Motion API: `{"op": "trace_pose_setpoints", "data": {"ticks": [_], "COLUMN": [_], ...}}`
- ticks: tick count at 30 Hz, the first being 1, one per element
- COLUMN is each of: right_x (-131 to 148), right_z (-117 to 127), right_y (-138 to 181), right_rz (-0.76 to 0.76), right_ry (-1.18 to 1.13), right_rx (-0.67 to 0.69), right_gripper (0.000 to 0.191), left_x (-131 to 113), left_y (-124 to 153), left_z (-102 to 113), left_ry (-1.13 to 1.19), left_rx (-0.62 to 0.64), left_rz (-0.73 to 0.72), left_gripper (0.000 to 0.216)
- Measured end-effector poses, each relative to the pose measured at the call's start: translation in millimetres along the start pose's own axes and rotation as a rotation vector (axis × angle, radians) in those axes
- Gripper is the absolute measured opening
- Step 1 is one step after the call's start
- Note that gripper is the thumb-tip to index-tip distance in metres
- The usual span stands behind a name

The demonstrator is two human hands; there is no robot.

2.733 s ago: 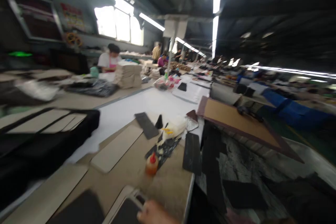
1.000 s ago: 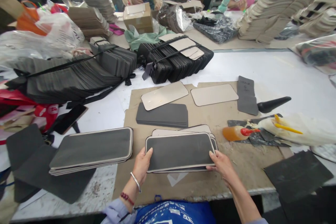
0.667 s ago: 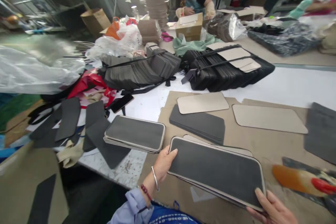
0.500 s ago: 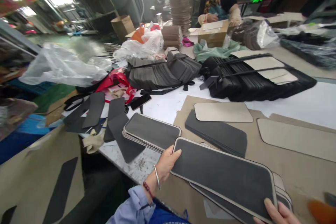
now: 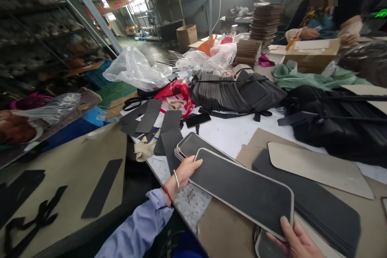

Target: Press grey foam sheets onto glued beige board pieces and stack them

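Observation:
Between my two hands I hold a long dark grey panel (image 5: 242, 191) with rounded corners and a pale beige border. My left hand (image 5: 183, 173), with a bangle and red beads at the wrist, pinches its left end. At the lower right end, my right hand (image 5: 298, 240) grips it with the thumb on top. The held panel partly covers a small stack of similar bordered panels (image 5: 196, 144) just beyond my left hand. Below my right hand lie more panels, mostly hidden. Dark grey sheets (image 5: 320, 205) and a beige panel (image 5: 317, 165) rest on cardboard to the right.
Loose dark strips (image 5: 149, 116), a phone (image 5: 198, 120) and a red bag (image 5: 178, 92) lie beyond. Strapped grey pieces (image 5: 223, 90) and a black bundle (image 5: 332, 117) stand farther back. A co-worker (image 5: 326, 16) sits behind a cardboard box (image 5: 313, 54). A lower board (image 5: 69, 193) is at left.
My view has swung left. Both hands have carried the panel leftward, and it now overlaps the small stack of bordered panels. My grip on both ends stays the same.

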State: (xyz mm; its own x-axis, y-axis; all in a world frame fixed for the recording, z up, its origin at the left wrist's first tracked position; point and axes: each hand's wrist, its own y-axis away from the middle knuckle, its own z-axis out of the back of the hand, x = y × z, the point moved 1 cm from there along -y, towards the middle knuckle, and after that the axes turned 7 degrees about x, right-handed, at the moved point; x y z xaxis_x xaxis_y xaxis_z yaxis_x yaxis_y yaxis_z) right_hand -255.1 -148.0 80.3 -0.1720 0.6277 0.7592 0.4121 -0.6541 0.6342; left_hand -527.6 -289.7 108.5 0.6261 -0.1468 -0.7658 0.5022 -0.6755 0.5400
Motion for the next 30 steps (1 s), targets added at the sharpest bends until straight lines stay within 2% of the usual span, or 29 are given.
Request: {"op": "trace_pose_setpoints", "data": {"ticks": [9,16,25,28,30], "right_x": [5,1,-8,-3,3], "right_z": [-47,-63,-81,-87,-87], "right_y": [2,-5,-31,-27,-19], "right_rz": [0.045,-0.008,-0.024,-0.004,0.038], "right_ry": [0.013,0.045,0.504,0.783,1.010], "right_rx": [0.026,0.059,0.230,0.233,0.177], "right_gripper": [0.052,0.049,0.042,0.035,0.034], "left_x": [-9,-28,-69,-78,-83], "left_y": [-13,-24,-57,-69,-73], "left_z": [29,37,57,70,79], "left_ry": [-0.089,-0.256,-0.441,-0.709,-0.975], "left_rx": [-0.098,-0.109,-0.102,-0.146,-0.239], "left_rz": [-0.021,-0.004,-0.011,-0.037,-0.091], "left_gripper": [0.028,0.024,0.034,0.038,0.040]}}
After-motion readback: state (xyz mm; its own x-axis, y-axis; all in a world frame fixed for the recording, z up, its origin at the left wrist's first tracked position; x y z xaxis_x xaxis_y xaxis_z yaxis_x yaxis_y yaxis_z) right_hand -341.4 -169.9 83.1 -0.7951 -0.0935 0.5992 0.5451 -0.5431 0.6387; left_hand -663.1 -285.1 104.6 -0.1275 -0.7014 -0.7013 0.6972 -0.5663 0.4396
